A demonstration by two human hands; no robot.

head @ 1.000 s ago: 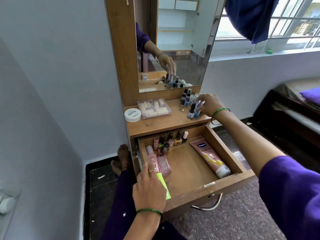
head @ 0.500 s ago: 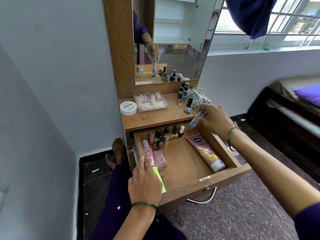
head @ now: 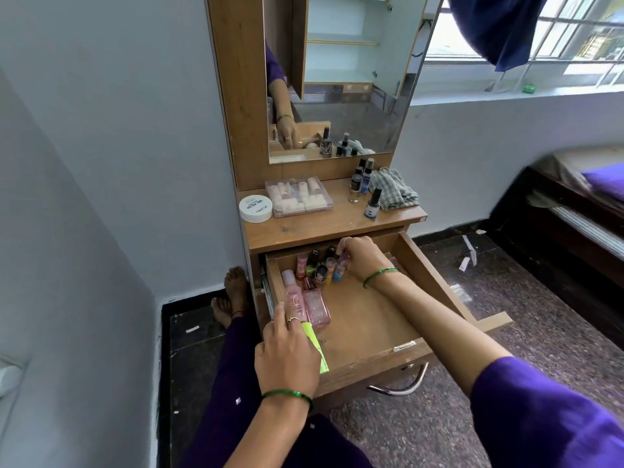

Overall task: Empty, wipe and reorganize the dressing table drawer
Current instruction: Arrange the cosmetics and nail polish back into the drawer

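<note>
The drawer [head: 368, 336] stood pulled out below the tabletop, its long axis running from the dresser toward me, with both of my hands already at it. On the left, my left hand [head: 287, 352] rested on the near-left corner, fingers curled down around a lime-green tube [head: 315, 346]; just beyond it lay two pink bottles [head: 305, 304] along the left wall. Further in, the nail polish bottles [head: 320, 268] stood clustered at the back-left. My right hand [head: 361, 258] reached over the back of the drawer, fingertips pinching a small blue-tipped bottle [head: 338, 271] set beside that cluster. I judged the right hand nearer the remaining bottles [head: 363, 189] on the tabletop above, beside the checked cloth [head: 393, 192].
</note>
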